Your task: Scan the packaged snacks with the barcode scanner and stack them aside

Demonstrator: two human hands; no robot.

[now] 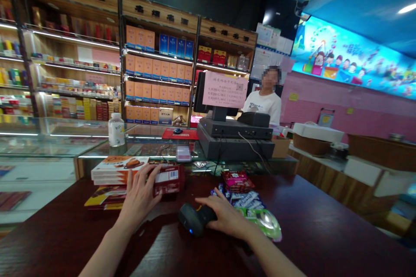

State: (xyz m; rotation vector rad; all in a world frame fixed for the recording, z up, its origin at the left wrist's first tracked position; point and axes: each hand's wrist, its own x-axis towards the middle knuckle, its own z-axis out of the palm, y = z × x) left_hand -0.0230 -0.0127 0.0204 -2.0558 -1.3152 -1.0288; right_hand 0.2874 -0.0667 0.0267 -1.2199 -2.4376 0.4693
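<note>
The shop around me is lined with wooden shelving stacked with orange cartons. Beyond a point-of-sale terminal and a pink paper notice stands a person in a white T-shirt. Nearer me, a glass display case carries a plastic water bottle, and the glossy dark red table takes up the foreground.

My left grip is closed around a red carton, fingers spread across its near end, and the carton sits on the table just beside a stack of flat orange snack boxes. Its white barcode label faces up. I judge the carton light and fairly stiff, though its thin card could dent, so I would hold it by the end or long edges and leave the label uncovered.

My right grip is wrapped over a black handheld barcode scanner, which shows a small blue light. It looks compact and moderately weighty, and its smooth plastic could slip, so a firm hold around its body seems best. Just beyond that grip lie a pink candy packet, blue-and-white packets and a green foil bag, all likely light, soft and slippery.
</note>
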